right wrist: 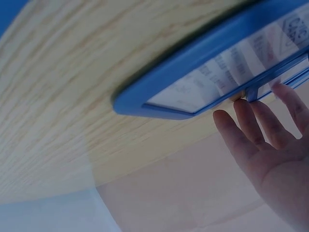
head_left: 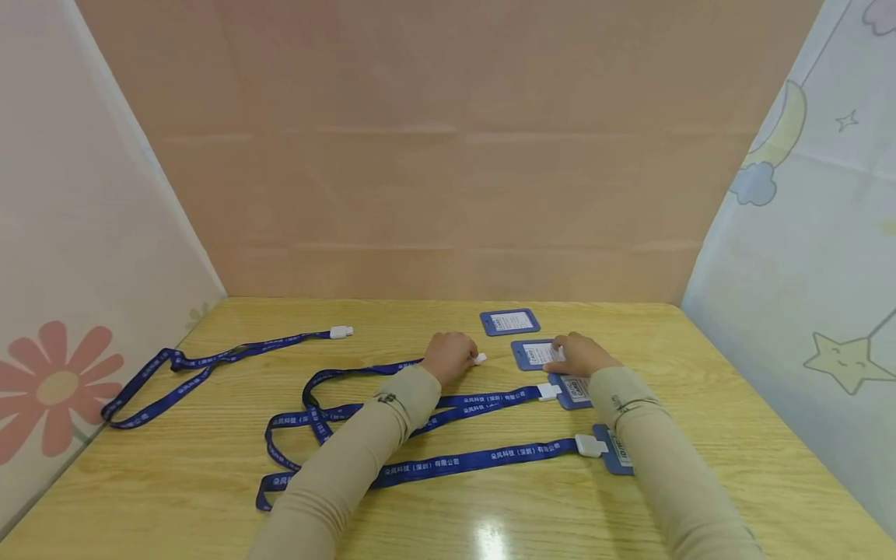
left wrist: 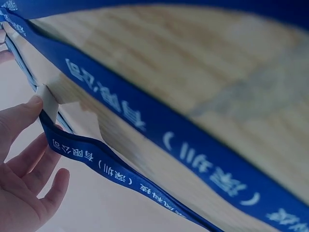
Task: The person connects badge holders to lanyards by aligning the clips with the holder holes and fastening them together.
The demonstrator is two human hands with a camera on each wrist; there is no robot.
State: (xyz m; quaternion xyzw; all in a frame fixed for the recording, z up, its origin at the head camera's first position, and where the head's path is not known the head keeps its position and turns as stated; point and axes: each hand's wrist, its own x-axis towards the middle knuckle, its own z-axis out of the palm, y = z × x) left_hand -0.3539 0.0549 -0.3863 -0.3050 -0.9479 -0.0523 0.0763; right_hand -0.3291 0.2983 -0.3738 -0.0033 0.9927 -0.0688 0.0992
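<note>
My left hand [head_left: 448,359] pinches the white clip [left wrist: 47,102] of a dark blue printed lanyard [left wrist: 96,154] between thumb and finger. The strap loops back to the left across the table. To the right, my right hand [head_left: 583,356] holds a blue badge holder [head_left: 530,355] with a printed card by its right end, thumb and finger at its edges. Clip and holder are apart. Just in front, another badge holder [head_left: 574,391] is joined to the white clip [head_left: 549,391] of a second lanyard; in the right wrist view it hides part of the held holder.
A loose badge holder [head_left: 510,322] lies farther back. At left lies a separate lanyard [head_left: 238,355] with a white clip [head_left: 341,332]. Nearer, another lanyard [head_left: 455,464] joins a badge holder [head_left: 614,451] partly under the right forearm. Everything rests on a wooden table [head_left: 735,435] between fabric walls.
</note>
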